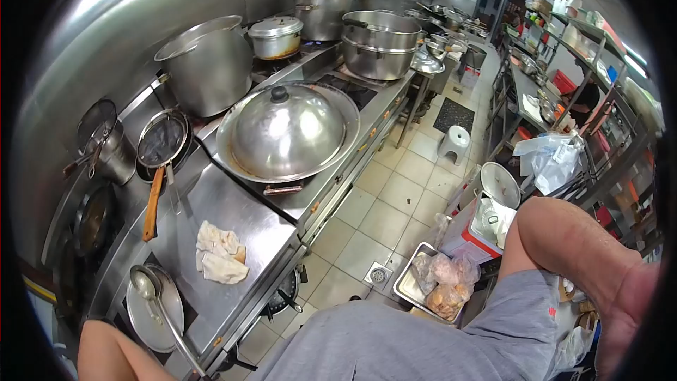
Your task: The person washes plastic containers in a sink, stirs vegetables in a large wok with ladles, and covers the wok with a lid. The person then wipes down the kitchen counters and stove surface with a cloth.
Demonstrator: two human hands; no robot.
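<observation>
At the right edge, my right hand is raised close to the camera, cut off by the dark rim, so its fingers and anything in them do not show. Of my left arm only a bent part appears at the lower left; the hand is out of sight. Near that arm, a ladle rests across an oval metal dish on the steel counter. A crumpled white cloth lies beside them. Farther on, a domed lid covers a wide wok.
Large pots stand along the stove. A wood-handled strainer sits at the left. On the tiled floor are a tray with bagged food, a red and white box and a white stool. Shelving lines the right.
</observation>
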